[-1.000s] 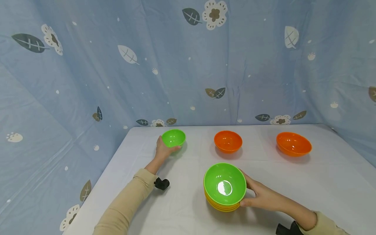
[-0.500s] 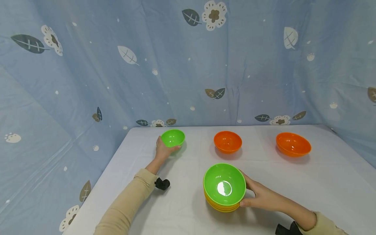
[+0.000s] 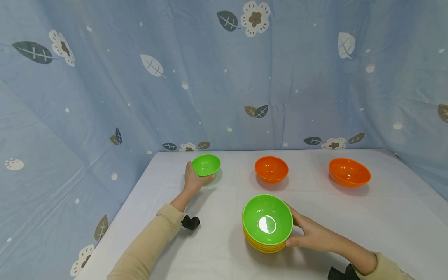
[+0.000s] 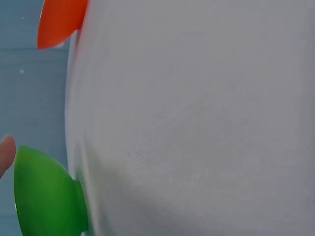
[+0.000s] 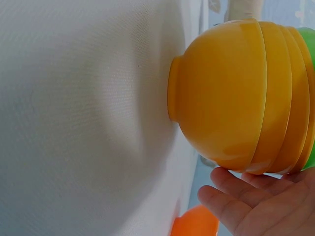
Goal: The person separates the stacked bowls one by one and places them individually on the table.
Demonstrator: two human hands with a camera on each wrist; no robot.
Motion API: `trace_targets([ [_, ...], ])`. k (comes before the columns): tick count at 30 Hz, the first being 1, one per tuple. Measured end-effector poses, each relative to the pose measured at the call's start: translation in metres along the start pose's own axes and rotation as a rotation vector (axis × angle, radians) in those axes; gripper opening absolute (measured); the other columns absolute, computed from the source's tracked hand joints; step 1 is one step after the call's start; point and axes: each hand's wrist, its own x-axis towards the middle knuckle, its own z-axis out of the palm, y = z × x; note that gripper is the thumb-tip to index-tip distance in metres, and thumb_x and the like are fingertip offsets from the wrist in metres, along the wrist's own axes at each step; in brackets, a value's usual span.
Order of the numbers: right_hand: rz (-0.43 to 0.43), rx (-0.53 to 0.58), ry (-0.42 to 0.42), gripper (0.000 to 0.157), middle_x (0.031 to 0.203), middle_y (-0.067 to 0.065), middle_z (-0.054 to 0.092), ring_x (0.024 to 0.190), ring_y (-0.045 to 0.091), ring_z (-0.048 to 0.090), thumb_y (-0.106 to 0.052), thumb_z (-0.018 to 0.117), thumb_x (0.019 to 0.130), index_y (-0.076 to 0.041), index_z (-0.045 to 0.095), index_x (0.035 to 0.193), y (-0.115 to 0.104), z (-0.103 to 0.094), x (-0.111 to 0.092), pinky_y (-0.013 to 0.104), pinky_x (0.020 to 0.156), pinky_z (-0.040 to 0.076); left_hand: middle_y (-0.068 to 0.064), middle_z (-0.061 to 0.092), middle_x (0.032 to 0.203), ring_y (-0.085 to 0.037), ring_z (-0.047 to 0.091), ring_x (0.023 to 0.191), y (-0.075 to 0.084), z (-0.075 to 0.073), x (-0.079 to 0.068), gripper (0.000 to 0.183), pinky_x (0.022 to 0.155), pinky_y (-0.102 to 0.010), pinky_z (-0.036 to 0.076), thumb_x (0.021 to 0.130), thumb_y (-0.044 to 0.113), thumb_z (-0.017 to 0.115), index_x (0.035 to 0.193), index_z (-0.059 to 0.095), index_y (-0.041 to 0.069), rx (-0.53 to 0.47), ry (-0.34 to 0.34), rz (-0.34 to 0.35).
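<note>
At the back left of the table, a small green bowl (image 3: 206, 165) stands upright. My left hand (image 3: 195, 179) is beside it, thumb and fingers spread around its near left side. In the left wrist view a fingertip (image 4: 6, 153) shows just off the rim of the green bowl (image 4: 47, 196). Front centre stands a nested stack, a larger green bowl (image 3: 267, 219) on top of several yellow bowls (image 5: 221, 93). My right hand (image 3: 309, 233) rests against the stack's right side. In the right wrist view its fingers (image 5: 241, 189) lie fairly straight along the yellow bowls.
Two orange bowls stand upright towards the back, one in the middle (image 3: 271, 169) and one at the right (image 3: 350, 172). A white cloth (image 3: 217, 241) covers the table. Behind and to the left hangs a blue patterned curtain (image 3: 210, 77).
My left hand and forearm have drawn slightly left and back, the thumb easing off the small green bowl. The right hand and the stack have stayed still.
</note>
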Motion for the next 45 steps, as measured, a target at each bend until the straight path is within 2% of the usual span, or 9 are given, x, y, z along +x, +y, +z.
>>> trace_targets([
  [4,-0.005,-0.012,0.007,0.093,0.147,0.023,0.023,0.126,0.016,0.04,-0.022,0.07,0.081,-0.007,0.008,0.147,0.0,0.0,0.001,0.04,0.092,0.046,-0.027,0.008,0.148,-0.046,0.009,0.134,0.001,0.0,-0.004,0.114,0.109,-0.056,0.013,0.067,0.025,0.082,0.142,0.003,-0.008,0.066,0.019,0.086],
  [9,-0.013,-0.016,0.011,0.092,0.146,0.024,0.024,0.126,0.013,0.04,-0.021,0.07,0.08,-0.003,0.008,0.147,0.001,0.0,0.001,0.039,0.092,0.046,-0.028,0.007,0.148,-0.045,0.004,0.135,0.005,-0.001,-0.012,0.114,0.11,-0.054,0.005,0.067,0.024,0.081,0.142,0.002,-0.008,0.115,0.011,0.163],
  [18,-0.043,-0.003,0.014,0.092,0.146,0.026,0.023,0.127,0.009,0.038,-0.022,0.069,0.081,-0.001,0.008,0.146,-0.001,-0.001,0.001,0.037,0.092,0.046,-0.026,0.008,0.149,-0.043,0.002,0.136,0.019,-0.005,-0.035,0.111,0.108,-0.058,0.011,0.068,0.025,0.081,0.144,0.005,-0.003,0.062,-0.054,0.219],
  [24,-0.031,0.001,0.015,0.092,0.147,0.025,0.022,0.127,0.008,0.036,-0.022,0.069,0.081,-0.005,0.007,0.147,-0.003,-0.001,0.001,0.037,0.092,0.046,-0.019,0.011,0.151,-0.036,0.01,0.138,0.03,-0.007,-0.053,0.107,0.107,-0.056,0.02,0.07,0.033,0.079,0.147,0.009,0.006,0.012,-0.159,0.159],
  [27,-0.024,-0.009,0.014,0.093,0.146,0.026,0.022,0.126,0.01,0.038,-0.023,0.069,0.081,-0.003,0.007,0.147,-0.002,-0.001,0.002,0.038,0.091,0.046,-0.016,0.016,0.151,-0.034,0.015,0.138,0.033,-0.007,-0.06,0.102,0.107,-0.055,0.022,0.071,0.036,0.077,0.147,0.014,0.007,-0.029,-0.212,0.148],
  [29,-0.021,-0.013,0.014,0.092,0.146,0.026,0.022,0.126,0.011,0.039,-0.023,0.069,0.081,0.0,0.007,0.146,-0.002,-0.001,0.002,0.038,0.091,0.047,-0.013,0.022,0.15,-0.033,0.019,0.137,0.035,-0.006,-0.064,0.099,0.107,-0.054,0.023,0.072,0.038,0.076,0.146,0.018,0.007,-0.055,-0.24,0.153],
  [34,-0.026,-0.012,0.015,0.092,0.146,0.026,0.023,0.125,0.011,0.04,-0.022,0.07,0.081,0.003,0.008,0.145,-0.002,-0.002,0.002,0.037,0.091,0.047,-0.012,0.031,0.147,-0.032,0.026,0.135,0.039,-0.003,-0.075,0.089,0.108,-0.05,0.025,0.076,0.035,0.073,0.144,0.024,0.004,-0.123,-0.332,0.226],
  [41,-0.034,0.012,0.009,0.092,0.146,0.025,0.023,0.124,0.009,0.04,-0.02,0.069,0.081,-0.006,0.007,0.147,0.001,-0.001,0.002,0.036,0.092,0.046,-0.01,0.03,0.147,-0.033,0.028,0.134,0.046,-0.004,-0.091,0.087,0.109,-0.047,0.024,0.079,0.033,0.071,0.145,0.021,0.007,-0.224,-0.436,0.256],
  [45,-0.035,0.022,0.007,0.092,0.146,0.025,0.022,0.125,0.007,0.038,-0.02,0.07,0.081,-0.007,0.007,0.148,0.001,0.0,0.002,0.037,0.092,0.046,-0.008,0.031,0.147,-0.032,0.028,0.134,0.047,-0.001,-0.098,0.088,0.109,-0.045,0.025,0.079,0.037,0.07,0.146,0.02,0.008,-0.238,-0.511,0.268],
])
